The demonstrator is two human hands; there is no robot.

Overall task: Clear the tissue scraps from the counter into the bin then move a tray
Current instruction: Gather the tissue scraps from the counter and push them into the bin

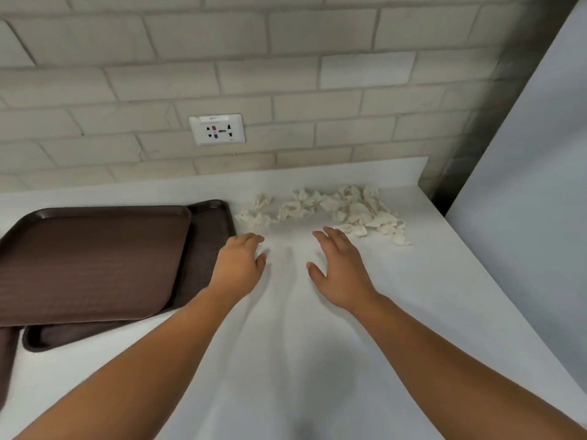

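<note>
Reaching over the smooth white desk, we have our left hand and right hand both empty, palms down, fingers loosely spread, probably set to rake. The crumpled white tissue scraps lie scattered just beyond the fingertips, near the wall. The stacked dark brown plastic trays wait just beside the left hand. No bin in sight.

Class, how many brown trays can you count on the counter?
3. The top tray lies on the lower tray, which juts out right and front; a third tray shows only an edge at the left border. Others may be hidden beyond it.
</note>
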